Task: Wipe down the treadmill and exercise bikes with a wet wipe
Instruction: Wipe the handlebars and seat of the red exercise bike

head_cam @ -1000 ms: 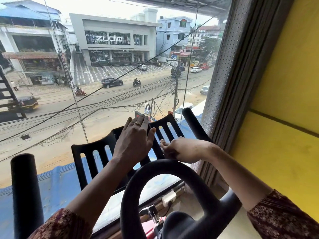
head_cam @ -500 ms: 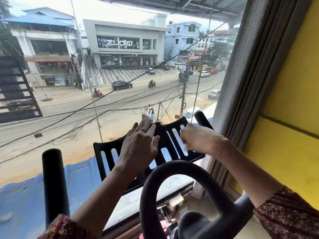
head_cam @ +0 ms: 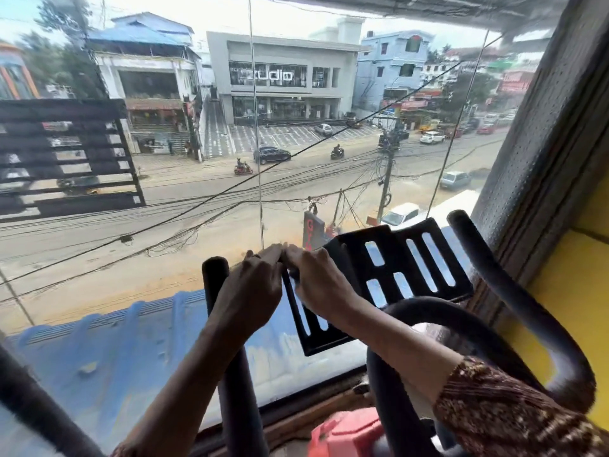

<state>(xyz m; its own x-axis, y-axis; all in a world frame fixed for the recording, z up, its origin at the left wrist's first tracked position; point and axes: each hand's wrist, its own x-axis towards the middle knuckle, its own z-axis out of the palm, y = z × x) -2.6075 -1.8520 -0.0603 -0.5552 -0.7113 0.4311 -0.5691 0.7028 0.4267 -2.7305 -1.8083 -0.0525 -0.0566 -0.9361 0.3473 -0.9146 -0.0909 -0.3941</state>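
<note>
Exercise bike (head_cam: 428, 304), rider's view. Left hand (head_cam: 253, 291), fingers pressed together, and right hand (head_cam: 318, 285), fingers curled over the edge, meet at the upper-left corner of the slotted tray (head_cam: 412, 258). The wet wipe is hidden, so whether it is pinched cannot be told. Risk: hard pressure on 1 corner may tilt the tray, and slots may snag the wipe. Count: 2 hands, 1 tray, 2 handlebar grips (head_cam: 216, 272).
</note>
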